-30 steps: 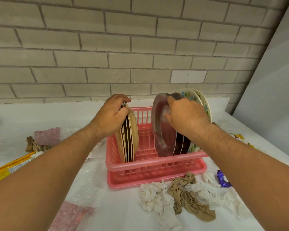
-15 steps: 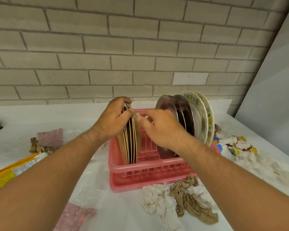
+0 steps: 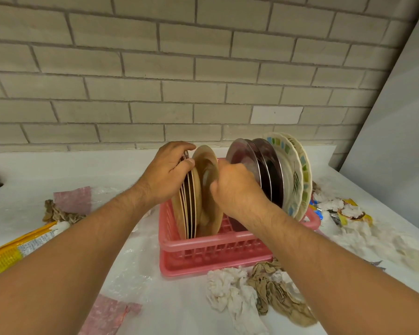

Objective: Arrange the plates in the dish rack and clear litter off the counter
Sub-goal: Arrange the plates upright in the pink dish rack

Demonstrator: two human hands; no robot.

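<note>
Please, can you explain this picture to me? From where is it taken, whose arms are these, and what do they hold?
There is no machine here: a person wears one camera on the head, looking down at their bare arms. The left hand grips a stack of tan plates standing in the pink dish rack. The right hand holds a single tan plate beside that stack. Further right stand dark plates and patterned plates. On the white counter lie crumpled tissues and a yellow wrapper.
</note>
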